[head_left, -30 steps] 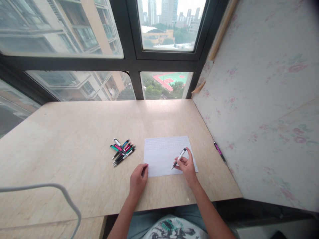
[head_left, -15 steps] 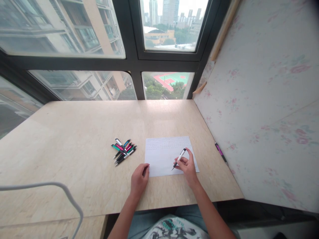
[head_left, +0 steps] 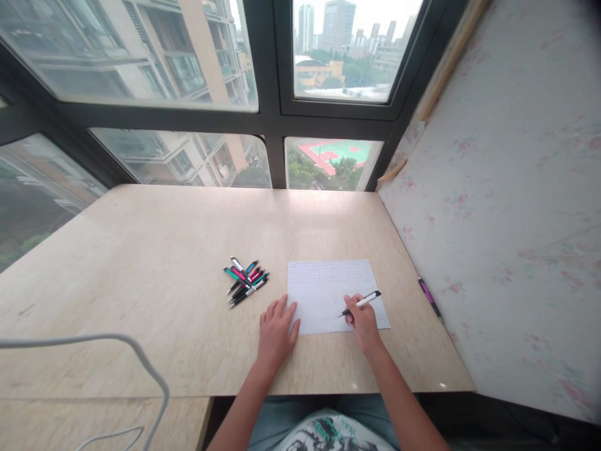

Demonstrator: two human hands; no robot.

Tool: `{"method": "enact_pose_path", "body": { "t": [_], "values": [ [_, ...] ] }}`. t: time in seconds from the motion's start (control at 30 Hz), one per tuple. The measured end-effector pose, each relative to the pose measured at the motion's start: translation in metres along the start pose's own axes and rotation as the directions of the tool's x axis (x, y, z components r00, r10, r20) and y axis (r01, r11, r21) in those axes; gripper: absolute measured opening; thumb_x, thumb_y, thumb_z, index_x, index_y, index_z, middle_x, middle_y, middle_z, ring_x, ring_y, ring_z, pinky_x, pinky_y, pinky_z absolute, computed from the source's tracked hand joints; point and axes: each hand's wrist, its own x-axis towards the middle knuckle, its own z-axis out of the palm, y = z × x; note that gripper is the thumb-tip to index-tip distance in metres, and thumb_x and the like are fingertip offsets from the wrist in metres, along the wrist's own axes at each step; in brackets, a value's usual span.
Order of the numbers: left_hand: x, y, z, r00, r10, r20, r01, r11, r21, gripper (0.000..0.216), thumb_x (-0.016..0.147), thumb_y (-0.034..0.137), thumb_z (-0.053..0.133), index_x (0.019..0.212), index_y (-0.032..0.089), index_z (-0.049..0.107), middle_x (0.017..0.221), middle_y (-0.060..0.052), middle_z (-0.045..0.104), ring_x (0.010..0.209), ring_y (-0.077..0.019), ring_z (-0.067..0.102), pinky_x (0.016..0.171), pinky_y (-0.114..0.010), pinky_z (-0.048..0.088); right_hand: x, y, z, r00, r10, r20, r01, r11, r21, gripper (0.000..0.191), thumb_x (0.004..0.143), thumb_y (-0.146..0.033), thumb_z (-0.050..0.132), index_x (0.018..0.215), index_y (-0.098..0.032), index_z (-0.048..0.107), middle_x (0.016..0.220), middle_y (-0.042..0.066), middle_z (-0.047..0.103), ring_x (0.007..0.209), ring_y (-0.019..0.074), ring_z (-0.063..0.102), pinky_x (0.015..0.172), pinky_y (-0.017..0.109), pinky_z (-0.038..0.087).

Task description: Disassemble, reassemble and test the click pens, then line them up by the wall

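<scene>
White pen (head_left: pixel 361 303) sits in our right hand (head_left: pixel 364 326), pinched between the thumb and first fingers, which are closed snugly round its barrel while the other fingers curl under. It lies over the near right part of the sheet of paper (head_left: pixel 323 285). Its long axis runs almost straight across the sheet, with the dark tip toward the sheet's middle and the butt end reaching out toward the sheet's right edge. The tip is at or just above the paper, and we cannot tell whether it touches. Our left hand (head_left: pixel 276 332) lies flat and open with the fingers spread, gripping nothing, its fingertips at the sheet's near left corner. The right hand alone has the pen. Faint lines of writing (head_left: pixel 328 270) run along the sheet's far edge. Left of the sheet and apart from it lies a small heap of pens (head_left: pixel 246 282). Right of the sheet and well apart, by the wall (head_left: pixel 493 219), lies a single pink pen (head_left: pixel 429 299). Compared with half a second ago, the pen has dropped from a steep slant to this flatter line. Our left hand, then loosely curled at that same corner, has opened out flat.
</scene>
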Motion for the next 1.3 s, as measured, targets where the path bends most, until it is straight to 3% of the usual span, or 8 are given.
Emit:
{"method": "enact_pose_path", "body": {
  "t": [0.1,0.2,0.3,0.47,0.67,0.8,1.3],
  "values": [
    [-0.003,0.01,0.001,1.0,0.009,0.025,-0.009,1.0,0.011,0.034,0.086,0.031,0.054,0.119,0.025,0.059,0.136,-0.013,0.051,0.119,-0.0347,0.045,0.089,-0.049,0.04,0.001,0.001,0.011,0.997,-0.022,0.07,0.025,0.999,-0.041,0.043,0.075,-0.052,0.069,0.062,-0.021,0.043,0.044,-0.008,0.044,0.039,0.0074,0.043,0.037,0.017,0.032],
    [-0.007,0.019,0.002,0.998,0.043,0.051,-0.043,0.999,0.0,0.035,0.086,0.033,0.054,0.12,0.025,0.058,0.138,-0.014,0.049,0.119,-0.0349,0.045,0.089,-0.049,0.039,0.001,0.003,0.023,0.991,-0.033,0.13,0.048,0.992,-0.117,0.037,0.082,-0.056,0.059,0.077,-0.019,0.056,0.057,-0.001,0.06,0.053,0.0136,0.058,0.047,0.022,0.046],
    [-0.008,0.023,0.001,0.994,0.08,0.08,-0.079,0.997,-0.015,0.036,0.086,0.034,0.054,0.12,0.025,0.058,0.137,-0.014,0.049,0.118,-0.0345,0.046,0.088,-0.049,0.039,0.0,0.005,0.033,0.973,-0.101,0.207,0.15,0.96,-0.237,0.035,0.085,-0.053,0.055,0.083,-0.019,0.063,0.069,0.003,0.066,0.066,0.0177,0.063,0.058,0.027,0.052],
    [-0.002,0.014,-0.003,0.988,0.112,0.108,-0.104,0.992,-0.078,0.034,0.084,0.033,0.057,0.116,0.023,0.058,0.133,-0.014,0.052,0.116,-0.032,0.047,0.089,-0.046,0.04,0.002,0.009,0.051,0.924,-0.243,0.297,0.359,0.818,-0.449,0.028,0.088,-0.043,0.053,0.076,-0.02,0.063,0.064,0.001,0.064,0.062,0.0159,0.061,0.061,0.026,0.048],
    [0.004,0.01,-0.007,0.982,0.113,0.149,-0.101,0.991,-0.087,0.036,0.079,0.029,0.061,0.115,0.023,0.056,0.138,-0.012,0.047,0.12,-0.0319,0.043,0.092,-0.047,0.038,0.024,0.026,0.087,0.891,-0.346,0.294,0.454,0.678,-0.579,0.037,0.088,-0.042,0.047,0.059,-0.02,0.054,0.052,-0.003,0.055,0.05,0.0118,0.048,0.054,0.023,0.039],
    [0.004,0.012,-0.008,0.981,0.105,0.164,-0.089,0.991,-0.101,0.033,0.079,0.028,0.061,0.111,0.022,0.057,0.139,-0.012,0.047,0.121,-0.032,0.043,0.093,-0.046,0.038,0.032,0.034,0.096,0.885,-0.371,0.282,0.464,0.645,-0.608,0.038,0.087,-0.04,0.048,0.055,-0.02,0.052,0.052,-0.002,0.053,0.051,0.0114,0.044,0.054,0.024,0.035],
    [0.006,0.01,-0.008,0.981,0.097,0.167,-0.071,0.986,-0.151,0.032,0.079,0.028,0.061,0.11,0.023,0.058,0.137,-0.011,0.048,0.12,-0.031,0.044,0.093,-0.045,0.038,0.033,0.042,0.095,0.881,-0.385,0.275,0.464,0.585,-0.665,0.035,0.088,-0.035,0.048,0.057,-0.019,0.052,0.054,-0.003,0.054,0.051,0.0104,0.043,0.053,0.023,0.034]
  ]
}}
